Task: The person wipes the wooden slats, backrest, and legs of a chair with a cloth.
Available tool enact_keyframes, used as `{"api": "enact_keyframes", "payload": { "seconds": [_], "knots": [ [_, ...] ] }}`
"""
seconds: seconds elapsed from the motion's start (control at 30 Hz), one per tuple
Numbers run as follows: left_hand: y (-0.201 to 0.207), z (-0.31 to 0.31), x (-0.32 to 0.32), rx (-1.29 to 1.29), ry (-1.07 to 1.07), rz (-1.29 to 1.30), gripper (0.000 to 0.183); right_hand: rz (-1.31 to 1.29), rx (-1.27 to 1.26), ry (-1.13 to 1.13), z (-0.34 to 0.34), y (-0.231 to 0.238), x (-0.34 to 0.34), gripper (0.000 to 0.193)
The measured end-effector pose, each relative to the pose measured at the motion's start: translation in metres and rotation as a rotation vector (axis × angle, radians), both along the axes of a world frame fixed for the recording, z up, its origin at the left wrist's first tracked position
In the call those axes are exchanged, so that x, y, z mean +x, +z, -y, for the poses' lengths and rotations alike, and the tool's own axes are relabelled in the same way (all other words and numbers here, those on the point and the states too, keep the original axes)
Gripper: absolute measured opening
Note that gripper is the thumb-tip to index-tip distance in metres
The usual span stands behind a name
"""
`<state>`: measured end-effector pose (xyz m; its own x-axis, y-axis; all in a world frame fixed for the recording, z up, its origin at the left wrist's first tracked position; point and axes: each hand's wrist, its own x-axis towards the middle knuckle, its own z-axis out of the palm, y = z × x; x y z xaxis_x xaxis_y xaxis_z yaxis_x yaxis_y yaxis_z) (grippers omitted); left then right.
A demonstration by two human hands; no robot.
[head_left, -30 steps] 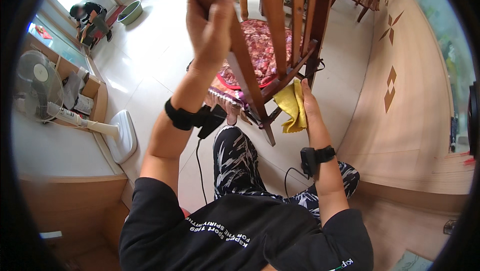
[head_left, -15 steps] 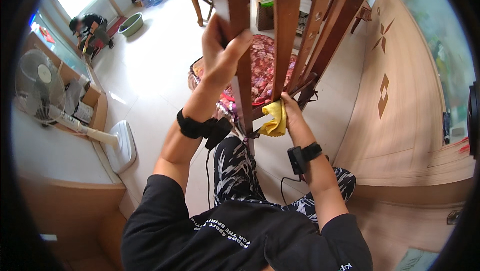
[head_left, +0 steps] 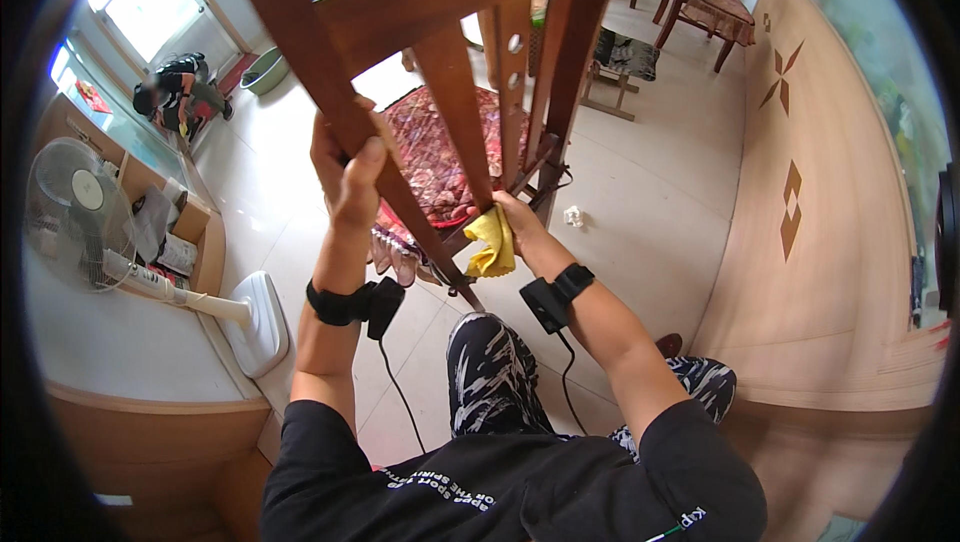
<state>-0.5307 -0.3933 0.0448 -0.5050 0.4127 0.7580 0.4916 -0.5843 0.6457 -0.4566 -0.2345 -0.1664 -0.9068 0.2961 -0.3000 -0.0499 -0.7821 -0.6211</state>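
A brown wooden chair with a slatted back stands in front of me, its back leaning to the left. On its seat lies a red floral cushion with a frilled edge. My left hand is wrapped round the left post of the chair back. Low on the back, my right hand holds a yellow cloth at the foot of a slat; some of its fingers are hidden behind the wood. Both wrists carry black straps with small boxes and cables.
A white standing fan is at the left. Far left, another person bends down near a green basin. A light wood cabinet runs along the right. Crumpled white paper lies on the floor; a folding stool and more chairs stand behind.
The chair back has swung left and tilted, with my left hand still on its post. My right hand and the yellow cloth have shifted left with it. The view has turned slightly.
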Motion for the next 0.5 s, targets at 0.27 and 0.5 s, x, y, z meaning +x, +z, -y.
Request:
{"api": "enact_keyframes", "payload": {
  "seconds": [0.27, 0.5],
  "knots": [
    [-0.035, -0.002, -0.073, -0.009, 0.049, -0.067, 0.045, 0.077, 0.046, 0.054, -0.015, -0.031, -0.093, 0.03],
    [-0.055, -0.026, -0.073, 0.059, 0.009, -0.036, 0.053, 0.15, 0.084, 0.093, -0.047, -0.054, -0.111, 0.034]
  ]
}}
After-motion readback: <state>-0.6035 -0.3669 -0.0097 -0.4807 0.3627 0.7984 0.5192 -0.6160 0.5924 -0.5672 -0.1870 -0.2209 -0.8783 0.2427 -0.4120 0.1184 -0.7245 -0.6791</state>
